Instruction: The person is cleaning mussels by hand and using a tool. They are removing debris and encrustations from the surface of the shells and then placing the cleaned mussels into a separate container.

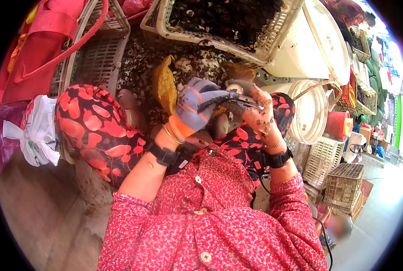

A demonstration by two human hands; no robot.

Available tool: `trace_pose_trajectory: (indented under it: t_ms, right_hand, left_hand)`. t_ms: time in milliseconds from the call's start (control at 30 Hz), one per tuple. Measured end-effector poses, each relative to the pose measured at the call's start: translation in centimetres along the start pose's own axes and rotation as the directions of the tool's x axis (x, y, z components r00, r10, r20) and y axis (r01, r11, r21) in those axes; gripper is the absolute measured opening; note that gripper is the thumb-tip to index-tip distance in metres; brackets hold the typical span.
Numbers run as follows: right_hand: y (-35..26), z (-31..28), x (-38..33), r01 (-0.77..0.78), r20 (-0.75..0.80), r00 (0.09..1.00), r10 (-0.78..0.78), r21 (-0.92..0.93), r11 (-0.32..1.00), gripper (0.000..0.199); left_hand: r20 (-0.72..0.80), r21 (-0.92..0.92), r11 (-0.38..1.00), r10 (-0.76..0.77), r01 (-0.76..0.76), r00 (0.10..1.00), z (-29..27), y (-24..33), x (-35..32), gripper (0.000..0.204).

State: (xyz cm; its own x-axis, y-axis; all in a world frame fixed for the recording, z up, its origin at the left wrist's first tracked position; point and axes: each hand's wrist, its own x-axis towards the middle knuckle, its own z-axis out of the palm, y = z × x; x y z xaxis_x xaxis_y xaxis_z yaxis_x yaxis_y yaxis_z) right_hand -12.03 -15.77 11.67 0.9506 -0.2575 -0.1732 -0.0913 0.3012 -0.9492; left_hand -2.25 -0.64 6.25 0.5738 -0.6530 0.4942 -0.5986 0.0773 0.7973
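My left hand (193, 108), in a grey and orange work glove, is closed in front of my lap, its fingertips meeting my right hand. What it grips is hidden. My right hand (260, 110) is bare, spotted with dark bits, and has dark grey coverings around the thumb and forefinger. It closes on a slim dark tool (249, 100) with a shiny metal part; its exact kind cannot be made out. A small pale round piece (234, 88) shows between the hands. Below them lies a heap of broken shells (190, 67) beside a yellow cloth-like piece (164, 83).
A cream plastic crate (210, 44) of dark shellfish stands ahead. To its right are a large white tub (296, 56) and a white bucket (311, 113). An empty-looking crate (95, 65) and a red bag (43, 49) stand left. Stacked crates (344, 185) line the right.
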Motion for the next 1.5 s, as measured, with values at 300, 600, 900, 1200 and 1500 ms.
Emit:
trace_pose_trajectory:
  t_ms: [300, 600, 900, 1200, 1500]
  right_hand:
    - [-1.9, 1.2, 0.0, -0.053, -0.194, 0.981, -0.031, -0.413, 0.909, 0.04]
    - [0.6, -3.1, 1.2, 0.153, 0.028, 0.98, -0.199, -0.747, 0.647, 0.047]
    - [1.3, -2.9, -0.5, -0.001, 0.151, 0.976, 0.154, -0.71, 0.704, 0.029]
    - [2.4, 1.2, 0.9, 0.103, 0.053, 0.979, -0.196, -0.961, 0.255, 0.044]
    - [0.9, -1.0, 0.4, 0.08, 0.051, 0.997, -0.062, -0.634, 0.77, 0.036]
  left_hand:
    - [-0.203, -0.113, 0.95, -0.309, 0.291, 0.929, 0.4, -2.7, -0.4, 0.031]
    - [-0.097, 0.235, 0.944, -0.213, 0.23, 0.972, -1.2, -0.7, -0.2, 0.032]
    - [0.098, -0.353, 0.874, -0.321, 0.335, 0.942, -0.1, 0.0, 0.3, 0.028]
    - [0.381, -0.775, 0.184, -0.628, 0.604, 0.679, 0.5, 0.5, -0.4, 0.027]
    - [0.066, -0.567, 0.755, -0.358, 0.33, 0.932, 0.3, -1.8, -0.5, 0.023]
